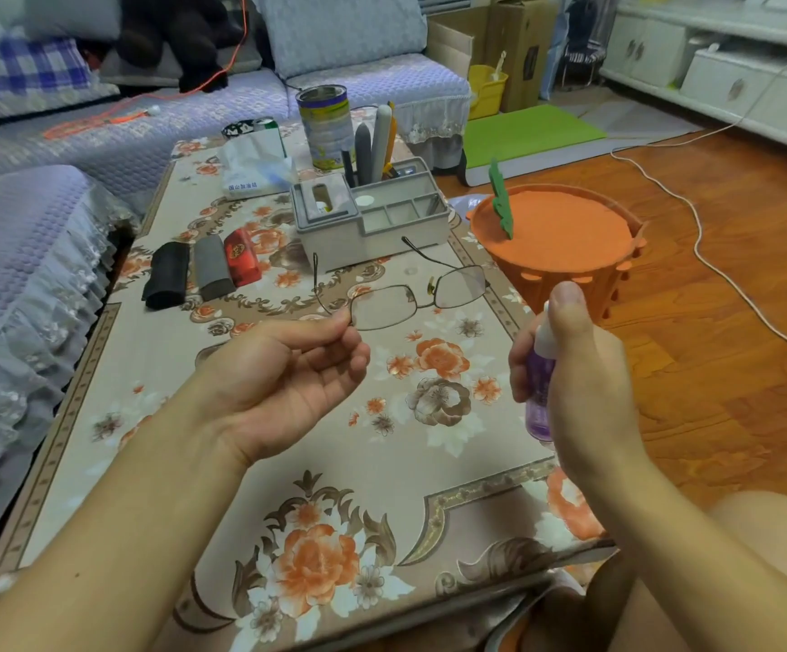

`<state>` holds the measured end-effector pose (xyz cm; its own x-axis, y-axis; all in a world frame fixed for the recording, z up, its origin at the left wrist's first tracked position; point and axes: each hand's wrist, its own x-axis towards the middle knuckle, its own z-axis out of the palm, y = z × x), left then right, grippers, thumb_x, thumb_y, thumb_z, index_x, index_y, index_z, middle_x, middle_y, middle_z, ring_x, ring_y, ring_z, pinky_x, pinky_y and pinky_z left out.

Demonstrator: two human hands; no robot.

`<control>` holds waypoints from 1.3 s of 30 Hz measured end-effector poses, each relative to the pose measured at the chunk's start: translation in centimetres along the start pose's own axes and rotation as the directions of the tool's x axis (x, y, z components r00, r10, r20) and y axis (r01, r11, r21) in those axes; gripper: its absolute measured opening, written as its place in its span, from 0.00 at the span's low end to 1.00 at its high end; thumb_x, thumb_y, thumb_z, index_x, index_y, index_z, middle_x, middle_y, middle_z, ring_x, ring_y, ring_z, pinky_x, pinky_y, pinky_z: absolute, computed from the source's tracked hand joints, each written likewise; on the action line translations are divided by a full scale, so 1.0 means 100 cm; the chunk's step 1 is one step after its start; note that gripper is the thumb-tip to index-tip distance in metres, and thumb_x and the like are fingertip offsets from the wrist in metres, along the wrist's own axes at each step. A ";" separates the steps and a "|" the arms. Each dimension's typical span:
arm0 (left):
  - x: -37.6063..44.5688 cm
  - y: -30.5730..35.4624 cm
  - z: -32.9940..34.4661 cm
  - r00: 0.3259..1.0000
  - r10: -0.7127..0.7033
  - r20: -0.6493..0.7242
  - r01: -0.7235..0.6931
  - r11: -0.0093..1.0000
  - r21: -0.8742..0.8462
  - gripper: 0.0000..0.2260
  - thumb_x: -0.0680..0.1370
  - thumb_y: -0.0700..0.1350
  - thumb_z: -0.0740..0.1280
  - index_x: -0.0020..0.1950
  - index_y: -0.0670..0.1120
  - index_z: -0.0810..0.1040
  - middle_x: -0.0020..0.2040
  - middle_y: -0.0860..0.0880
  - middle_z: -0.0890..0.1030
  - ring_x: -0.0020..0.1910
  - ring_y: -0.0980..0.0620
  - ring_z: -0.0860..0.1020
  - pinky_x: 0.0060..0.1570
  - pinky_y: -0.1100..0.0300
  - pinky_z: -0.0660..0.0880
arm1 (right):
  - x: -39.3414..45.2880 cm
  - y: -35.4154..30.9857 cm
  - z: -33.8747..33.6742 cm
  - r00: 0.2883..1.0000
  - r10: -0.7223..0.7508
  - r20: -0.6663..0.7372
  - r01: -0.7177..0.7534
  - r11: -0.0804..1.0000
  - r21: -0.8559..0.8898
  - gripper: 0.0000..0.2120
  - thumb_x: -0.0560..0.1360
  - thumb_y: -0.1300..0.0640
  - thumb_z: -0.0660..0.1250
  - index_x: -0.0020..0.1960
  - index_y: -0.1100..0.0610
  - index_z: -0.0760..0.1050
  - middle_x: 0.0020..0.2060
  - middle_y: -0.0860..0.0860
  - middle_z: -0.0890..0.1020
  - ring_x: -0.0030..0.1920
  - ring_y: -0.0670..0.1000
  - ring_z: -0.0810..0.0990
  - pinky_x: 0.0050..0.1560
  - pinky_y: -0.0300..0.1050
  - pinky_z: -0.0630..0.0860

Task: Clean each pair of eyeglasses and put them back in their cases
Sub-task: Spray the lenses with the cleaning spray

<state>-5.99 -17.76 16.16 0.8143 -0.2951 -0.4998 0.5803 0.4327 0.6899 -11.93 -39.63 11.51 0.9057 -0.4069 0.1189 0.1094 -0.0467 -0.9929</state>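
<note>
My left hand pinches a thin-framed pair of eyeglasses at the left end of the frame, holding them above the table with both temples unfolded. My right hand grips a small purple spray bottle upright, thumb up by its white top, to the right of the glasses. Three cases lie side by side on the floral tablecloth: a black one, a grey one and a red one.
A grey desk organiser with pens stands behind the glasses, with a tissue pack and a tin can further back. An orange basket sits off the table's right edge. A sofa borders the left side.
</note>
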 end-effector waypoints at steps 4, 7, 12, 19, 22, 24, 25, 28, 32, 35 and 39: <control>-0.008 -0.003 -0.033 0.985 0.173 0.002 -0.165 0.938 0.304 0.08 0.72 0.39 0.71 0.46 0.34 0.81 0.39 0.42 0.81 0.40 0.48 0.82 0.43 0.61 0.82 | 0.012 0.009 0.006 0.995 0.068 0.068 -0.068 0.998 -0.004 0.10 0.74 0.52 0.62 0.47 0.57 0.77 0.38 0.51 0.79 0.41 0.50 0.78 0.46 0.51 0.77; -0.015 -0.003 -0.069 0.912 0.409 -0.026 -0.256 0.620 0.742 0.03 0.75 0.41 0.73 0.45 0.41 0.86 0.41 0.47 0.86 0.40 0.52 0.84 0.37 0.66 0.79 | 0.022 0.020 0.013 0.980 0.160 0.114 -0.145 0.981 -0.132 0.20 0.75 0.70 0.64 0.60 0.51 0.76 0.50 0.50 0.80 0.54 0.53 0.80 0.61 0.57 0.77; -0.016 0.005 -0.149 0.622 0.713 0.323 -0.425 -0.039 0.904 0.08 0.77 0.42 0.75 0.44 0.55 0.84 0.41 0.60 0.84 0.40 0.64 0.81 0.41 0.70 0.75 | 0.030 0.037 0.032 0.959 0.217 0.179 -0.179 0.961 -0.210 0.24 0.77 0.70 0.69 0.69 0.51 0.74 0.55 0.48 0.83 0.58 0.49 0.82 0.59 0.49 0.76; -0.019 0.010 -0.202 0.330 0.738 0.588 -0.488 -0.400 0.776 0.05 0.78 0.38 0.70 0.47 0.39 0.86 0.46 0.47 0.84 0.48 0.48 0.83 0.53 0.55 0.78 | 0.058 0.054 0.073 0.972 0.173 0.161 -0.100 0.918 -0.383 0.21 0.76 0.66 0.72 0.66 0.52 0.77 0.54 0.50 0.83 0.56 0.51 0.82 0.47 0.41 0.77; -0.021 0.014 -0.212 0.347 0.746 0.568 -0.501 -0.364 0.785 0.07 0.79 0.40 0.68 0.47 0.40 0.86 0.46 0.49 0.84 0.49 0.50 0.82 0.53 0.58 0.77 | 0.080 0.050 0.096 0.978 0.124 0.166 -0.033 0.885 -0.464 0.20 0.75 0.63 0.73 0.66 0.53 0.76 0.53 0.50 0.82 0.53 0.51 0.81 0.43 0.39 0.74; -0.022 0.015 -0.218 0.368 0.761 0.534 -0.515 -0.311 0.799 0.10 0.80 0.44 0.66 0.46 0.41 0.86 0.46 0.50 0.83 0.49 0.54 0.81 0.52 0.63 0.76 | 0.101 0.050 0.114 0.981 0.083 0.177 0.018 0.864 -0.504 0.19 0.75 0.63 0.73 0.65 0.55 0.76 0.51 0.50 0.81 0.51 0.50 0.80 0.43 0.37 0.72; -0.022 0.017 -0.220 0.373 0.766 0.524 -0.513 -0.300 0.804 0.10 0.80 0.44 0.66 0.46 0.42 0.85 0.45 0.51 0.83 0.48 0.55 0.80 0.52 0.65 0.75 | 0.113 0.052 0.124 0.983 0.062 0.173 0.037 0.855 -0.518 0.17 0.75 0.63 0.73 0.63 0.56 0.76 0.50 0.50 0.81 0.50 0.50 0.80 0.43 0.37 0.72; -0.017 0.021 -0.228 0.374 0.774 0.511 -0.478 -0.312 0.821 0.10 0.79 0.44 0.66 0.46 0.42 0.85 0.45 0.51 0.83 0.46 0.54 0.80 0.51 0.61 0.76 | 0.149 0.065 0.149 0.988 0.027 0.151 0.063 0.828 -0.557 0.14 0.75 0.64 0.73 0.59 0.59 0.77 0.50 0.52 0.81 0.51 0.54 0.80 0.42 0.40 0.71; -0.011 0.025 -0.232 0.401 0.810 0.427 -0.450 -0.232 0.862 0.10 0.78 0.47 0.66 0.47 0.43 0.86 0.45 0.51 0.84 0.45 0.53 0.82 0.49 0.57 0.77 | 0.192 0.080 0.171 0.993 0.005 0.114 0.067 0.786 -0.615 0.13 0.76 0.63 0.72 0.60 0.60 0.76 0.51 0.54 0.80 0.52 0.57 0.79 0.49 0.46 0.69; -0.008 0.022 -0.227 0.390 0.794 0.467 -0.475 -0.261 0.840 0.08 0.77 0.44 0.67 0.46 0.44 0.86 0.44 0.53 0.83 0.46 0.57 0.80 0.51 0.62 0.75 | 0.206 0.096 0.174 0.997 0.029 0.066 0.019 0.779 -0.627 0.16 0.75 0.62 0.71 0.61 0.58 0.75 0.52 0.55 0.80 0.51 0.57 0.78 0.49 0.46 0.69; -0.006 0.021 -0.228 0.408 0.776 0.480 -0.476 -0.268 0.837 0.08 0.78 0.44 0.67 0.47 0.44 0.86 0.44 0.53 0.83 0.47 0.55 0.81 0.53 0.62 0.75 | 0.205 0.117 0.172 0.994 0.074 0.083 -0.005 0.774 -0.633 0.20 0.75 0.60 0.73 0.65 0.56 0.72 0.55 0.54 0.79 0.55 0.57 0.79 0.53 0.50 0.75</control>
<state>-5.60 2.76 5.95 0.7889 -0.1937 0.5832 -0.5327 -0.6887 0.4919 14.90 -32.86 2.33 0.9420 -0.3325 0.0453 -0.1788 -0.6115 -0.7708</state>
